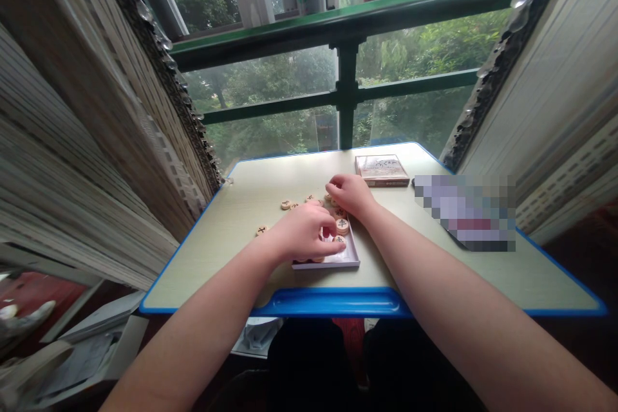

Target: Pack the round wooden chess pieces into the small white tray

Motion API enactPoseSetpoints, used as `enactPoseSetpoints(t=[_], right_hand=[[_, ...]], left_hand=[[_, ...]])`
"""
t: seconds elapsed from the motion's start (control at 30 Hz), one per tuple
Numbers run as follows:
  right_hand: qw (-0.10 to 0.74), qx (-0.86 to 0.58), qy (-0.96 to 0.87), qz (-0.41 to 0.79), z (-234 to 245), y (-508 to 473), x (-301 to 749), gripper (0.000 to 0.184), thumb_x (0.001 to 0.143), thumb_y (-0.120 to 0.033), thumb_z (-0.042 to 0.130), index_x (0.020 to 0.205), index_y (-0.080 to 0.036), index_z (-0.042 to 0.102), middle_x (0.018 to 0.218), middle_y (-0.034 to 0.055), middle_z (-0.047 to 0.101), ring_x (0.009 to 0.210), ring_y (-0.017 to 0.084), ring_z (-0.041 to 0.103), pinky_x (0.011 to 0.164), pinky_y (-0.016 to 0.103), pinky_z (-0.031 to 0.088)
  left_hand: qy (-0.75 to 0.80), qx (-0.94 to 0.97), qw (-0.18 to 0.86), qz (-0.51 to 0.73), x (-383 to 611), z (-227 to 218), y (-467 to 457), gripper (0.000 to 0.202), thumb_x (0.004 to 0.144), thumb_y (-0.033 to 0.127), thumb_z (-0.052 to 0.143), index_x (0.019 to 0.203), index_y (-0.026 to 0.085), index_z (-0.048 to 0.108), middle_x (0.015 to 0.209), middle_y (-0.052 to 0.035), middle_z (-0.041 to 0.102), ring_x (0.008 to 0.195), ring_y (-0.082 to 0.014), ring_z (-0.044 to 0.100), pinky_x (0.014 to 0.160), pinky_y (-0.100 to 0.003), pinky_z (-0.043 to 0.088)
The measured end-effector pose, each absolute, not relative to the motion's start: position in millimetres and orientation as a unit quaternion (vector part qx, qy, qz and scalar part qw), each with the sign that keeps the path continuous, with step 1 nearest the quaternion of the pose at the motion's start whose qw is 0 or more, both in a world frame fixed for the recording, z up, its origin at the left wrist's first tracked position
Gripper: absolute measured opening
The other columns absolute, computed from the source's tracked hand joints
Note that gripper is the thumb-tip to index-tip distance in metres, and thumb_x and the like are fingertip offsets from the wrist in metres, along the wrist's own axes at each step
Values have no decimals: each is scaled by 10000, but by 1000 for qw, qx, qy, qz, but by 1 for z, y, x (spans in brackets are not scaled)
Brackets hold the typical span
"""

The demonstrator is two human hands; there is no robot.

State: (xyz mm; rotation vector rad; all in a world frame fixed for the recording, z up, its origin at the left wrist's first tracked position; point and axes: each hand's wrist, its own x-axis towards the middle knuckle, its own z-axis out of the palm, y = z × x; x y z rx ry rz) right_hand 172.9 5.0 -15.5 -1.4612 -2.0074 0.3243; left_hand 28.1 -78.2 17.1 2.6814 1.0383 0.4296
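Observation:
Round wooden chess pieces with dark characters lie scattered on a pale desk with a blue rim. A shallow white box tray sits near the desk's front edge with a few pieces in it. My left hand rests over the tray, fingers curled down onto pieces inside it. My right hand lies just beyond the tray, fingers bent over a small cluster of pieces on the desk. What each hand's fingers enclose is hidden.
A flat brown box lid lies at the desk's far edge. A blurred-out flat object rests on the right. A green-framed window rises behind the desk. Bamboo blinds flank both sides. Papers lie on the floor left.

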Motion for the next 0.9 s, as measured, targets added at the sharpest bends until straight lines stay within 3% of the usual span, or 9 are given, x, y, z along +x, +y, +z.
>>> enactPoseSetpoints(t=[0.17,0.9], right_hand=[[309,-560,-760,119,-15,5,173,248,759,-278,486,767,-171,710,748,54,700,674,156,575,583,234,362],[324,-541,-766,128,-16,5,172,244,736,-266,491,750,-174,717,736,52,701,686,162,579,600,237,374]], left_hand=[[316,926,144,149,27,18,-79,196,755,307,588,659,170,691,635,-26,636,640,-134,534,679,-272,402],[291,934,172,118,23,18,-78,258,819,344,530,807,194,740,794,-53,670,724,-141,569,696,-268,425]])
